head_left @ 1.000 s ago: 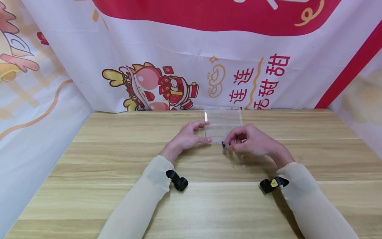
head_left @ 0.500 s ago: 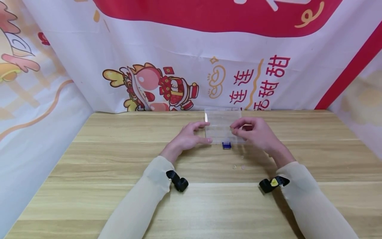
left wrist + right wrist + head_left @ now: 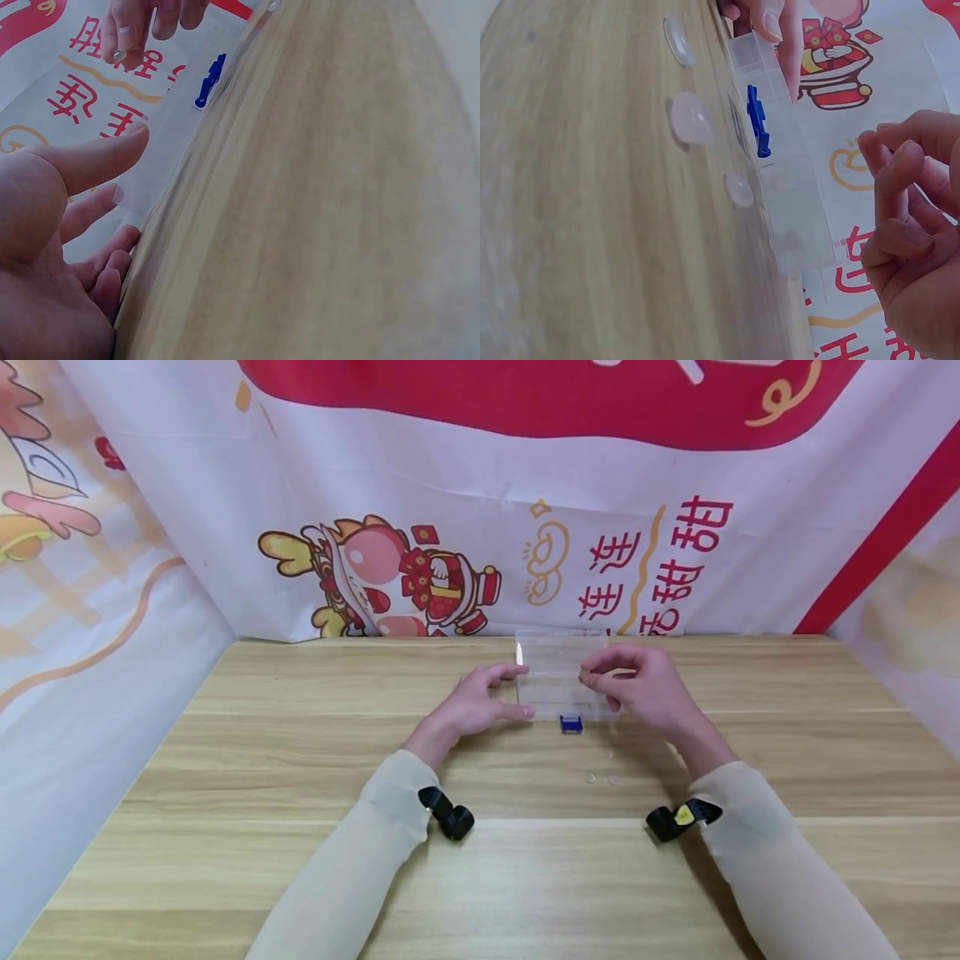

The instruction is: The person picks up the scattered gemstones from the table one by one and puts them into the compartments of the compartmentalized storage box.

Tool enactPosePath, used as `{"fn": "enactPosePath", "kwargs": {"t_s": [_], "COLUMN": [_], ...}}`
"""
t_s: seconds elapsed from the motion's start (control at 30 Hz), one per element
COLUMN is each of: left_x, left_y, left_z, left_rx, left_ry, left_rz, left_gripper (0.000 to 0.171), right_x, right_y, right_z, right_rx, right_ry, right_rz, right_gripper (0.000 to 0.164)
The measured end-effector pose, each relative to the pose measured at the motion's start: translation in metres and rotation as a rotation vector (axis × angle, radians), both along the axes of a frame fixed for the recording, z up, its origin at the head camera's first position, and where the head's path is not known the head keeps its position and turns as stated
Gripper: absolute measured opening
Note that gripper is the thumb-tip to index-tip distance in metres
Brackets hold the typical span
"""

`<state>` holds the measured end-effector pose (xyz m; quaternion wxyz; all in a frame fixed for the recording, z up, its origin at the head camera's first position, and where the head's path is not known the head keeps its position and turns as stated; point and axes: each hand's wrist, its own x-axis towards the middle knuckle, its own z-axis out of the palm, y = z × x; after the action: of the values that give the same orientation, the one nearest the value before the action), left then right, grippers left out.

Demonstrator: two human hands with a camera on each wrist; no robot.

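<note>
A clear plastic compartment box (image 3: 551, 693) with its lid raised stands near the back of the table. A blue latch (image 3: 571, 724) is at its front edge. At the box's left side my left hand (image 3: 480, 700) has its thumb and fingers spread and extended, touching the side. My right hand (image 3: 641, 681) is above the box's right part, pinching a small clear piece (image 3: 118, 55) between thumb and forefinger. Its exact kind is too small to tell. In the right wrist view, a pinkish translucent stone (image 3: 692, 120) lies between two clear ones.
A clear curved piece (image 3: 591, 777) and the pinkish one lie on the wooden table (image 3: 480, 877) in front of the box. A printed cloth (image 3: 420, 468) hangs right behind the box. Each wrist wears a black camera (image 3: 450, 818).
My right hand has moved from the blue latch at the box's front up and back over its right compartments. The latch shows fully now. My left hand has stayed in place.
</note>
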<state>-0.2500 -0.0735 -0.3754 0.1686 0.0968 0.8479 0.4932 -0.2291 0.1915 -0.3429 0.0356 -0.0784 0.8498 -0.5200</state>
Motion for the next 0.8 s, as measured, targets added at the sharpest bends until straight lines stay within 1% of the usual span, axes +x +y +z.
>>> {"fn": "enactPosePath", "kwargs": {"t_s": [0.1, 0.27, 0.47, 0.63, 0.8], "left_x": [0.001, 0.002, 0.002, 0.002, 0.001], "left_y": [0.000, -0.002, -0.002, -0.001, 0.002], "left_z": [0.000, 0.000, 0.000, 0.000, 0.001], "left_rx": [-0.001, -0.010, -0.006, -0.004, -0.002], "left_ry": [-0.006, -0.006, -0.005, -0.001, 0.011], "left_rz": [0.012, 0.028, 0.018, 0.010, 0.000], "left_gripper": [0.070, 0.070, 0.069, 0.070, 0.071], "right_x": [-0.001, -0.002, -0.004, -0.005, -0.006], "right_y": [-0.004, -0.008, -0.009, -0.011, -0.012], "right_z": [-0.001, -0.002, -0.003, -0.003, -0.003], "right_rx": [-0.015, 0.027, 0.072, 0.093, 0.098], "right_ry": [0.003, -0.019, -0.059, -0.065, -0.072], "right_rz": [0.013, 0.012, -0.004, -0.014, -0.023], "right_gripper": [0.028, 0.027, 0.024, 0.019, 0.022]}}
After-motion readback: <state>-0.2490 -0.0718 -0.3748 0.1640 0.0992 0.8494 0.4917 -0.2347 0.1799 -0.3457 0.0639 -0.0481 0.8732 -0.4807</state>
